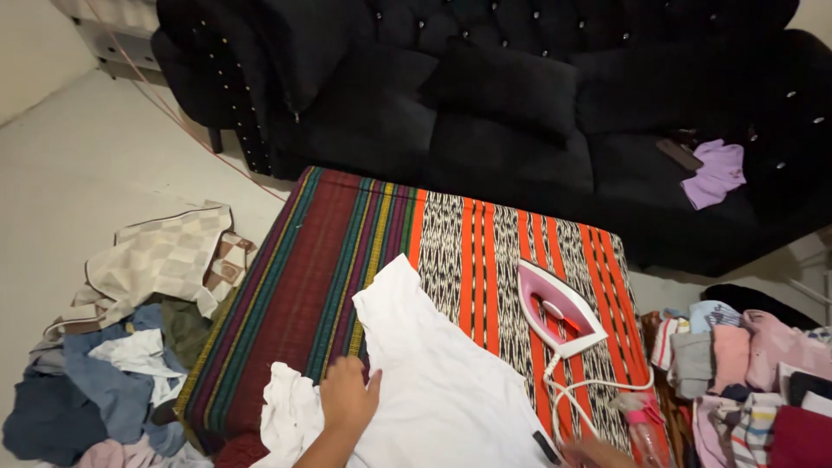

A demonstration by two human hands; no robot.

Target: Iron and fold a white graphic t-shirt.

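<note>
White cloth: a thin white garment [442, 381] lies spread over the near half of the striped table [347, 234], one corner pointing toward the middle, its bunched end hanging off the near-left edge.
Handling: I judge it light, limp and easily creased; it will drag and fold rather than slide as one piece.
Where to take hold: I would pinch it at a hem or corner, or by the crumpled end at the near-left edge.
Left hand [349, 396]: lies flat and open on the garment, fingers spread, gripping nothing.
Right hand [598, 452]: only a blurred sliver shows at the near edge by the cord; I cannot tell whether it is open or closed.
Iron [559, 316]: pink and white, standing on its heel toward the right edge, white cord [572, 394] looping toward me.
Labels: a small dark tag [546, 447] on the garment's near edge; no packages or signs that I can see.
Around: clothes piles [113, 364] on the floor either side, black sofa [520, 104] beyond.
</note>
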